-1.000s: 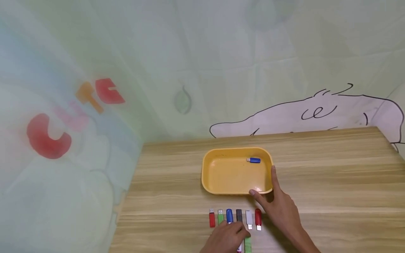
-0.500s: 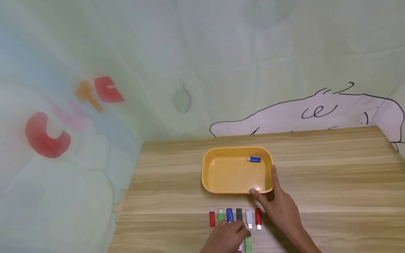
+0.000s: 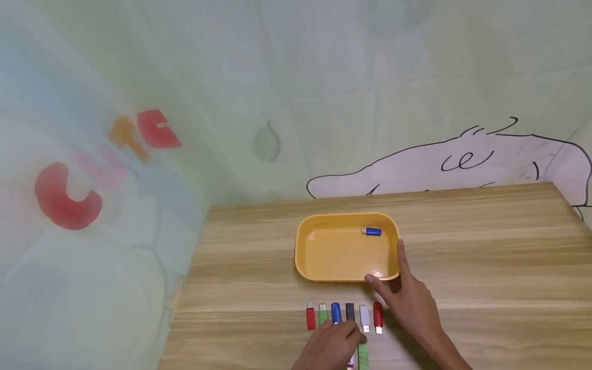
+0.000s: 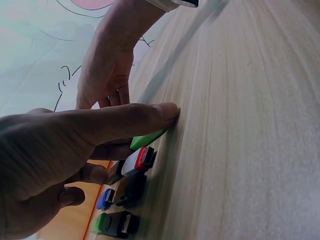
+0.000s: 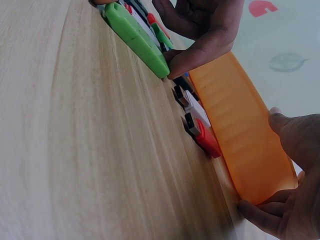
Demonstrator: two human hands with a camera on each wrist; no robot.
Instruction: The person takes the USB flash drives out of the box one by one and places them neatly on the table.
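Note:
My left hand (image 3: pixel 329 345) pinches a light green USB stick (image 3: pixel 363 354) between thumb and index finger, one at each end, as the right wrist view shows. The stick (image 5: pixel 135 40) lies close over the tabletop. Beyond the knuckles runs a row of USB sticks: red (image 3: pixel 310 317), green (image 3: pixel 322 311), blue (image 3: pixel 336 312), black (image 3: pixel 350 311), silver (image 3: pixel 365 316) and dark red (image 3: pixel 378 316); the hand partly covers some. My right hand (image 3: pixel 413 306) holds the near right corner of a yellow plastic box (image 3: pixel 302 275), thumb at the front rim. Inside lies a blue USB stick (image 3: pixel 372 232).
More sticks lie under and beside the left hand, among them a white and red one (image 4: pixel 134 161) and a black one (image 4: pixel 120 225). The wooden tabletop (image 3: pixel 485 246) ends at a printed cloth wall (image 3: pixel 324 103) behind and on the left.

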